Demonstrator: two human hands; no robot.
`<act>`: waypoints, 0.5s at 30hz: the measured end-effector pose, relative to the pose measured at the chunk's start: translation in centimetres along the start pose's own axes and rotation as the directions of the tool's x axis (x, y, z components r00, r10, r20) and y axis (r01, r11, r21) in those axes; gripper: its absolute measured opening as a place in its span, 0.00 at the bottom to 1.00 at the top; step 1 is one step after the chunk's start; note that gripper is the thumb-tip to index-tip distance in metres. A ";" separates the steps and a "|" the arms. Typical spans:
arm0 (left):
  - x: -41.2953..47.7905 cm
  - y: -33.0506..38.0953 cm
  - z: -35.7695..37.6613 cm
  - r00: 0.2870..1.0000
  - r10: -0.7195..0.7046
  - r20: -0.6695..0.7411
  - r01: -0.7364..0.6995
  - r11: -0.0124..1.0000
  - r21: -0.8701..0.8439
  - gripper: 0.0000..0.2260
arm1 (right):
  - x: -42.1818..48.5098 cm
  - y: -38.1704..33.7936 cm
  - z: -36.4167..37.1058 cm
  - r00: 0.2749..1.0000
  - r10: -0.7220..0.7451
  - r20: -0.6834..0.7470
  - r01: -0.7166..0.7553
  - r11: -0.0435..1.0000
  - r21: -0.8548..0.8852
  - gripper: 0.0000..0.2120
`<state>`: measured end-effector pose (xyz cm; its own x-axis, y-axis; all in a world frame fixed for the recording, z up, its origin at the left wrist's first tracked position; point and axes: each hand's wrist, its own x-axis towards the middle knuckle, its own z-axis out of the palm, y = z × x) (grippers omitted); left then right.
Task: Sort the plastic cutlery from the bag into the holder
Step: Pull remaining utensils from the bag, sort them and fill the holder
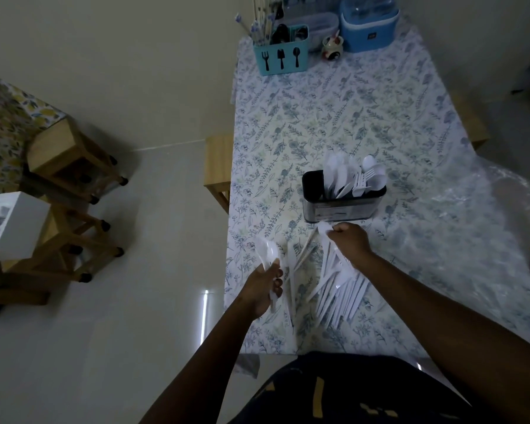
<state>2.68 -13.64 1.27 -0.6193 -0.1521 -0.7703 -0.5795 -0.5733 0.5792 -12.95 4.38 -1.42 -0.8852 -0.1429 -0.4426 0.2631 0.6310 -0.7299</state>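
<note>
Just before the holder [343, 198], a white piece is pinched by the right hand [351, 241] from the pile [338, 289]; spoons [268, 255] are gripped by the left hand [265, 289], likely batched for dropping in.

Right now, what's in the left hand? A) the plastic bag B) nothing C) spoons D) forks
C: the left hand grips white spoons, whose rounded bowls stick up above its fingers, at the table's left edge; the right hand pinches another white piece in front of the holder.
</note>
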 end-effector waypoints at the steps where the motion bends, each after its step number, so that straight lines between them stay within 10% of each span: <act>1: 0.0 -0.1 0.3 0.999 -0.015 0.031 0.015 1.000 -0.008 0.03 | -0.3 0.0 -0.7 0.999 0.033 0.025 -0.035 0.995 0.091 0.18; 4: 0.1 -0.6 1.3 0.990 -0.074 0.117 0.081 0.995 -0.055 0.07 | -1.4 -0.4 -3.2 0.988 0.085 0.125 -0.122 0.937 0.327 0.04; 15: -0.9 -2.8 8.1 0.926 -0.126 0.356 0.125 0.992 0.025 0.08 | -5.8 -1.2 -7.4 0.994 0.038 0.101 -0.084 0.864 0.497 0.08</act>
<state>0.54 -5.39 2.53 -0.6890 0.2178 -0.6912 -0.6655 -0.5679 0.4844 -10.94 10.08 5.84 -0.8312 -0.1954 -0.5204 0.4917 0.1782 -0.8523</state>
